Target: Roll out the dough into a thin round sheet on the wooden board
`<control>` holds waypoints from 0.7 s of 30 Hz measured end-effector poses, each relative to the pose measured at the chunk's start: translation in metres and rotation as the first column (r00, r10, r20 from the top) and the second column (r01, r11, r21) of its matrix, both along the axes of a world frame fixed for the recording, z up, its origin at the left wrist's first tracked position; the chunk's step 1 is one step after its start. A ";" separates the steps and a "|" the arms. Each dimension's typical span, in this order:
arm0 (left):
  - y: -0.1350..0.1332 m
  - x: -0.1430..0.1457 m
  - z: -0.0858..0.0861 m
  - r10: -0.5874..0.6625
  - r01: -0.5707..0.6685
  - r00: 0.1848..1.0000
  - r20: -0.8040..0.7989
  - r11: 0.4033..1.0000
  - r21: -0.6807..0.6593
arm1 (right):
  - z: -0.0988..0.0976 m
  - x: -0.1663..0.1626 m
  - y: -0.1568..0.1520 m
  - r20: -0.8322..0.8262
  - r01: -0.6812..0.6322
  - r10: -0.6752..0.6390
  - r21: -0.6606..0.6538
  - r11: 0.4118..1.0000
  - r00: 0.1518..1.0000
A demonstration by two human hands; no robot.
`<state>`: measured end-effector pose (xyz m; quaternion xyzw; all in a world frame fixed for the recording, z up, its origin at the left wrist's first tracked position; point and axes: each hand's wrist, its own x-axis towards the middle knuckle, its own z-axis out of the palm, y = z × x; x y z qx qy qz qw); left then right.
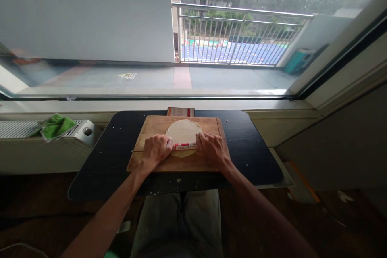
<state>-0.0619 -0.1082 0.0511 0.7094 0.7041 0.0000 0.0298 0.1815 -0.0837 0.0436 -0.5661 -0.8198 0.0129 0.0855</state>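
Held a slim white rod with red printing [184, 146] level between two bare hands. Clenched the grip of the left hand [157, 148] round the rod's left end, at 8 o'clock of a thin, round, cream-coloured sheet of dough [184, 131]. Closed the grip of the right hand [213, 147] round the other end, at 4 o'clock of the same sheet. Covered both ends with curled fingers, leaving only the printed middle length in sight.

Rested the rod across the lower part of the dough, towards 6 o'clock, with a narrow strip of sheet showing on the near side. Had the dough lying flat on a brown rectangular wooden board [148, 129], itself on a black surface with rounded corners [254, 145]. Stretched both forearms in from 7 and 5 o'clock, above grey trousers [157, 221] at 6.

Had a flat cream-and-red printed item [181, 111] jutting from the board's far edge at 12 o'clock, just short of a pale window sill [145, 105]. Had a crumpled green cloth [57, 127] at 9 o'clock, on a white metal radiator [30, 153]. Looked out through glass towards a silvery metal railing [211, 7] at 1 o'clock.
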 end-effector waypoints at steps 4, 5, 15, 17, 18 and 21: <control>-0.014 0.002 -0.005 -0.005 0.005 1.000 0.001 0.999 0.045 | -0.005 0.000 -0.013 -0.019 0.011 -0.011 0.007 1.000 1.000; -0.013 0.003 -0.005 0.000 0.000 1.000 0.005 0.998 0.056 | -0.004 -0.001 -0.013 -0.013 0.017 -0.017 0.001 1.000 1.000; 0.053 0.010 -0.001 0.041 -0.044 0.997 0.060 0.997 0.061 | 0.018 -0.023 0.050 0.015 0.106 -0.106 -0.050 0.993 0.994; 0.069 0.012 -0.001 0.047 -0.050 0.996 0.074 0.998 0.049 | 0.022 -0.028 0.065 0.018 0.115 -0.114 -0.068 0.991 0.993; 0.078 0.013 0.000 0.054 -0.058 0.995 0.081 0.998 0.041 | 0.024 -0.031 0.072 0.021 0.122 -0.121 -0.081 0.989 0.992; 0.104 0.014 0.004 0.102 -0.103 0.988 0.113 0.995 -0.001 | 0.028 -0.038 0.091 0.030 0.150 -0.148 -0.113 0.982 0.989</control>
